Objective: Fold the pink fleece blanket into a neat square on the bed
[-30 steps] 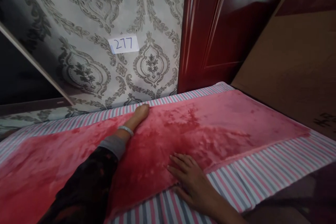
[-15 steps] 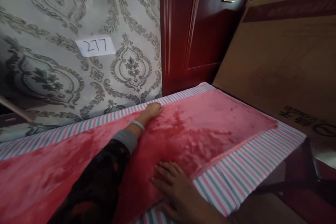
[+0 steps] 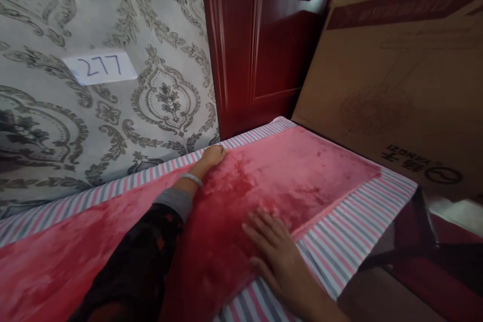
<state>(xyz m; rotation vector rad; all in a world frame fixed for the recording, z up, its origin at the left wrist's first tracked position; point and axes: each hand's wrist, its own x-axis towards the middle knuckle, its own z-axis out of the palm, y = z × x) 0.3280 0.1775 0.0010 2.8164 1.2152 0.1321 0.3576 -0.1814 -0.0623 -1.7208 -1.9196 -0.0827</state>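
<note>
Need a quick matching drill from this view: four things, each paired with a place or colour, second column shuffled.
Things:
1. left hand
2. right hand
3. 277 card
4. box

Place or colour:
A. on the patterned wall
B. by the near edge of the red cloth
C. brown
D. at the far edge of the red cloth

Pairs: 1-D, 2-B, 3-A, 4-C
</note>
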